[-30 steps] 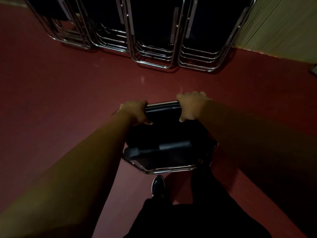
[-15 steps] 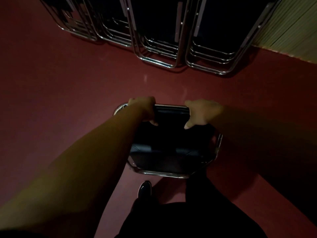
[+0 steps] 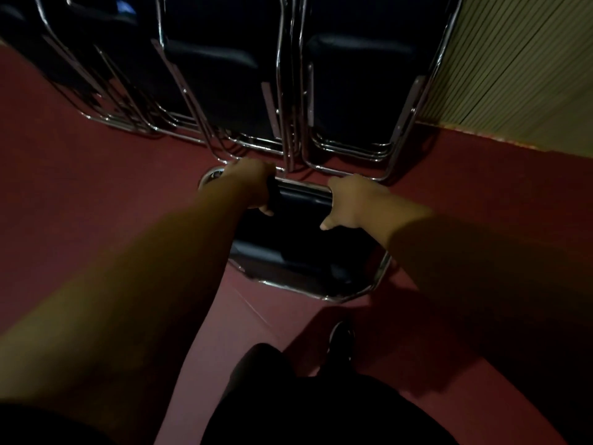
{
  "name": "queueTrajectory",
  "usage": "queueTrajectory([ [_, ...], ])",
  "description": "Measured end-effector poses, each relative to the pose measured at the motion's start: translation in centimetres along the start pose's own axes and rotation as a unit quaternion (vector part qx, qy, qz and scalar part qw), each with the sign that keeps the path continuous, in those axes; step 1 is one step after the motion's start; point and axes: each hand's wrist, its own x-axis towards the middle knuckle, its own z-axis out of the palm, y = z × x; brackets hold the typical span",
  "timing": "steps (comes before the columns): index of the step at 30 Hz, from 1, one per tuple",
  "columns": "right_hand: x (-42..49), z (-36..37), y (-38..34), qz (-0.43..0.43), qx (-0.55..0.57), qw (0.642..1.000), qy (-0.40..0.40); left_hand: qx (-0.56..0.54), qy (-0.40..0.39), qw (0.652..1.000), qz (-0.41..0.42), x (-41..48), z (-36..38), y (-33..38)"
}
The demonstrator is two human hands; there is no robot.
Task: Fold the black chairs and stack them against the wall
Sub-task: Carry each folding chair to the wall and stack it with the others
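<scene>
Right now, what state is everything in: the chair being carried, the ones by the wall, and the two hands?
Held chair: folded, gripped by its top rail, close to the stacks.
Stacked chairs: folded, leaning upright in rows against the wall.
Left hand: closed on the top rail.
Right hand: closed on the top rail.
Floor: red, bare.

Two hands (image 3: 250,183) (image 3: 351,200), one folded black chair (image 3: 298,252) in their grip, four leaning stacks of chairs (image 3: 224,91), one shoe (image 3: 341,340).
</scene>
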Motion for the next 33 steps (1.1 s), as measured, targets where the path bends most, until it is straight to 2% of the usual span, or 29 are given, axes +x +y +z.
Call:
queueTrajectory([
  [5, 2.8, -4.8, 2.8, 0.06, -0.049, 0.996, 0.037, 0.024, 0.07, 0.997, 0.03, 5.5, -3.0, 2.7],
  [13, 9.1, -7.9, 4.6, 0.108, -0.067, 0.991, 0.03, 0.023, 0.075, 0.995, 0.062, 13.1, -5.4, 2.5],
  [20, 16.0, -10.9, 4.5, 0.122, -0.067, 0.989, -0.047, 0.032, 0.02, 0.994, 0.107, 17.9, -8.6, 0.0],
  [25, 18.7, -12.6, 5.2, 0.136, -0.038, 0.989, -0.05, 0.049, -0.044, 0.989, 0.135, 21.6, -11.0, -0.3],
  [28, 20.0, -13.5, 6.4, 0.137, -0.036, 0.988, -0.055, 0.058, -0.052, 0.986, 0.146, 23.5, -11.7, -0.2],
  [31, 21.6, -14.3, 8.2, 0.12, -0.052, 0.99, -0.053, 0.066, -0.051, 0.989, 0.122, 25.4, -12.4, 1.1],
  [33, 22.5, -15.3, 9.1, 0.092, -0.063, 0.992, -0.056, 0.045, -0.075, 0.994, 0.063, 26.2, -13.2, 2.3],
])
